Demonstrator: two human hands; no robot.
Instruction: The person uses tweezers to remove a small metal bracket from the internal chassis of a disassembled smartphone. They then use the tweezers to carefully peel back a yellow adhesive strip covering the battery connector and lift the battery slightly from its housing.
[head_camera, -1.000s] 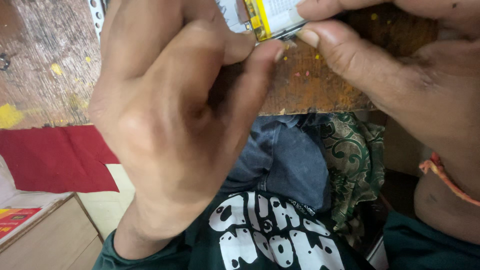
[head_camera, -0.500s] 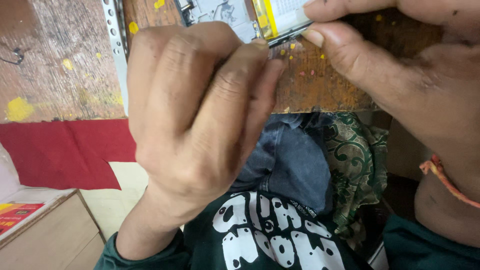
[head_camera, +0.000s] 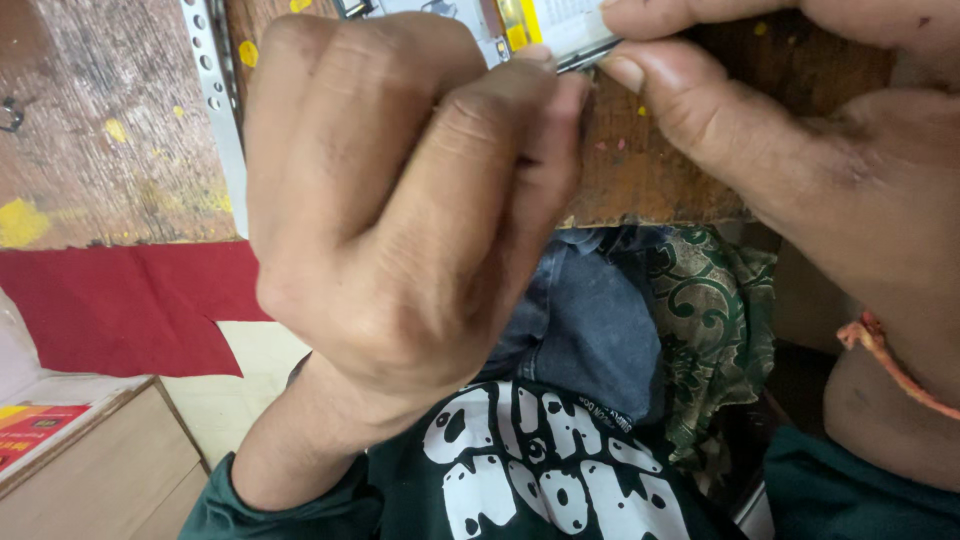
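Observation:
My left hand (head_camera: 400, 210) fills the middle of the view, fingers curled into a fist, its thumb tip pressed against the lower edge of an opened phone (head_camera: 545, 30) at the top. The phone shows a silvery inner frame and a white battery with a yellow strip. My right hand (head_camera: 800, 150) comes in from the right and pinches the phone's lower right corner between thumb and forefinger. Whether my left fist holds a small tool is hidden. An orange thread band (head_camera: 890, 365) circles my right wrist.
The phone lies on a worn wooden bench (head_camera: 660, 170) with yellow paint spots. A perforated metal strip (head_camera: 215, 100) runs down its left part. A red cloth (head_camera: 110, 305) hangs below. Blue and green patterned fabric (head_camera: 690, 310) lies under the bench edge. A wooden box (head_camera: 80, 470) sits lower left.
My left hand has curled from spread fingers into a fist and shifted right toward the phone. The view has moved so the metal strip shows. My right hand keeps its pinch.

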